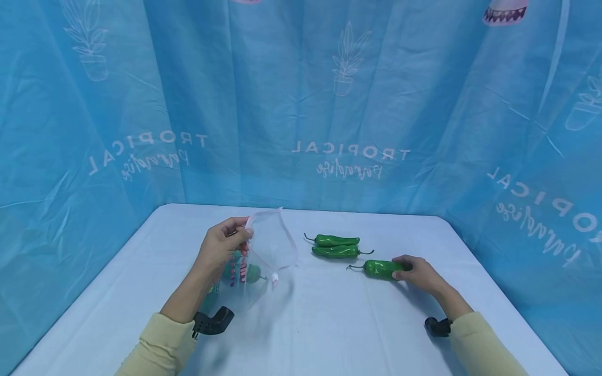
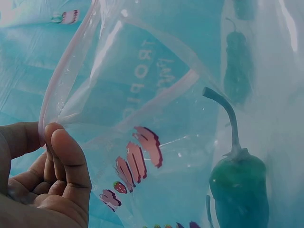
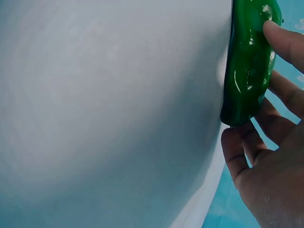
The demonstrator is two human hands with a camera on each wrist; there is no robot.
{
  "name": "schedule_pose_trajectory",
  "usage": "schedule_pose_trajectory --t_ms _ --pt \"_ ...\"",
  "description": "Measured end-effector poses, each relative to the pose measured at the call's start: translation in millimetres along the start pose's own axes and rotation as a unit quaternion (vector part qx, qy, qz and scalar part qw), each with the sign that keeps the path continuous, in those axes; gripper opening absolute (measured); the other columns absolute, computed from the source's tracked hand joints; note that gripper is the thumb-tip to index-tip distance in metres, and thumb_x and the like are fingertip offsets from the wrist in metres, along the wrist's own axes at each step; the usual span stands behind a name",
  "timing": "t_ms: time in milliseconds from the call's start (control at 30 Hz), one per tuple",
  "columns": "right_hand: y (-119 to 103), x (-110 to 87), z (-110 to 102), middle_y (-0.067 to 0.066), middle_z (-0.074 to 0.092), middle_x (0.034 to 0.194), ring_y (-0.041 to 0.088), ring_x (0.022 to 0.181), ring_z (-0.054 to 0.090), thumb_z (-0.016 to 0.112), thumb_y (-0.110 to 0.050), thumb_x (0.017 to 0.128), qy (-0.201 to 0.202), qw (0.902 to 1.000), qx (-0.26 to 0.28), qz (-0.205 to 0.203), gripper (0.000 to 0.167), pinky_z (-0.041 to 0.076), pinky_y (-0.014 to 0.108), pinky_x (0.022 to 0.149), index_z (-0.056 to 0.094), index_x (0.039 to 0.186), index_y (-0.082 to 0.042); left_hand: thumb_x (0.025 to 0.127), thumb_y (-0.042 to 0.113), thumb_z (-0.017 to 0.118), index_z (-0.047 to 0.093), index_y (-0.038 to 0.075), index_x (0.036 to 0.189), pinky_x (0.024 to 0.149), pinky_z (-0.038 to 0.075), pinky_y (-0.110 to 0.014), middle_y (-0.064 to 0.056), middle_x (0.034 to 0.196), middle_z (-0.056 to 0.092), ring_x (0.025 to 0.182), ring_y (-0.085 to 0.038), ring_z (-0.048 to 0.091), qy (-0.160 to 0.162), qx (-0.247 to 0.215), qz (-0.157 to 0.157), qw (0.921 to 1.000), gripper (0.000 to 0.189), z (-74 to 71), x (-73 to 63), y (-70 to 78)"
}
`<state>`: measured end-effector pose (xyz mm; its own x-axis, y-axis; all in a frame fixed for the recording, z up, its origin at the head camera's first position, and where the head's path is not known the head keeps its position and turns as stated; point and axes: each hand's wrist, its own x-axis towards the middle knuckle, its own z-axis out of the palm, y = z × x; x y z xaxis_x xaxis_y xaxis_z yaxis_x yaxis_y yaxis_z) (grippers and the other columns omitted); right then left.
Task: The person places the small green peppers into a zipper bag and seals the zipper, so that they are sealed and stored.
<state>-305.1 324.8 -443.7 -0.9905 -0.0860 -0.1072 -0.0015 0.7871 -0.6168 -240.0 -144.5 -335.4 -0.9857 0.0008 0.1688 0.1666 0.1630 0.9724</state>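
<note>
Between thumb and fingers, my left hand (image 1: 224,244) pinches the rim of a clear zip bag (image 1: 273,237) printed with small pink pictures. The bag's mouth gapes to the right. Through the film show green peppers (image 1: 254,273); one long-stemmed pepper (image 2: 240,185) fills the lower right of the left wrist view. My right hand (image 1: 421,273) holds the blunt end of a glossy green chili pepper (image 3: 249,61) lying on the table, thumb on top and fingers along the far side. Its stem points left. Behind it lie two slimmer green peppers (image 1: 335,252), side by side.
A white-covered table (image 1: 324,324) carries everything. Blue printed curtain (image 1: 263,104) hangs behind it and on both sides. Each wrist wears a black camera mount (image 1: 213,320). Part of a green object (image 1: 210,300) shows beside the left forearm.
</note>
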Motion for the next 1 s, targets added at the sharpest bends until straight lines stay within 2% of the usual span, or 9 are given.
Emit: schedule_pose_trajectory --t_ms 267,567,833,1000 --pt "-1.0 -4.2 3.4 0.019 0.057 0.126 0.034 0.116 0.053 0.07 -0.025 0.082 -0.008 0.9999 0.001 -0.012 0.05 0.042 0.055 0.097 0.056 0.127 -0.005 0.092 0.023 0.061 0.055 0.005 0.124 0.07 0.052 -0.025 0.002 0.085 0.054 0.068 -0.009 0.055 -0.001 -0.002 -0.004 1.0 0.037 -1.0 -1.1 0.6" --pt "-5.7 -8.7 3.1 0.013 0.059 0.122 0.026 0.11 0.054 0.07 -0.029 0.083 -0.02 0.9995 0.015 -0.018 0.048 0.045 0.049 0.093 0.058 0.124 -0.007 0.092 0.024 0.061 0.055 0.005 0.124 0.073 0.052 -0.025 0.001 0.086 0.055 0.069 -0.01 0.055 0.0 0.001 -0.009 1.0 0.039 -1.3 -1.4 0.0" --pt "-14.5 -9.6 0.9 0.007 0.062 0.112 0.019 0.097 0.054 0.071 -0.034 0.082 -0.007 0.9983 0.018 -0.055 0.047 0.046 0.034 0.08 0.06 0.122 -0.01 0.092 0.023 0.061 0.055 0.003 0.124 0.072 0.052 -0.025 0.001 0.086 0.055 0.069 -0.009 0.055 0.001 -0.004 -0.009 1.0 0.038 -1.1 -0.9 -0.4" --pt "-26.9 -12.3 -0.2 0.008 0.062 0.111 0.02 0.094 0.053 0.071 -0.035 0.081 -0.005 0.9958 0.035 -0.085 0.048 0.045 0.031 0.077 0.06 0.121 -0.01 0.092 0.022 0.06 0.055 0.003 0.124 0.071 0.052 -0.025 0.0 0.085 0.055 0.068 -0.009 0.055 0.001 -0.006 -0.007 1.0 0.038 -0.9 -0.7 -0.3"
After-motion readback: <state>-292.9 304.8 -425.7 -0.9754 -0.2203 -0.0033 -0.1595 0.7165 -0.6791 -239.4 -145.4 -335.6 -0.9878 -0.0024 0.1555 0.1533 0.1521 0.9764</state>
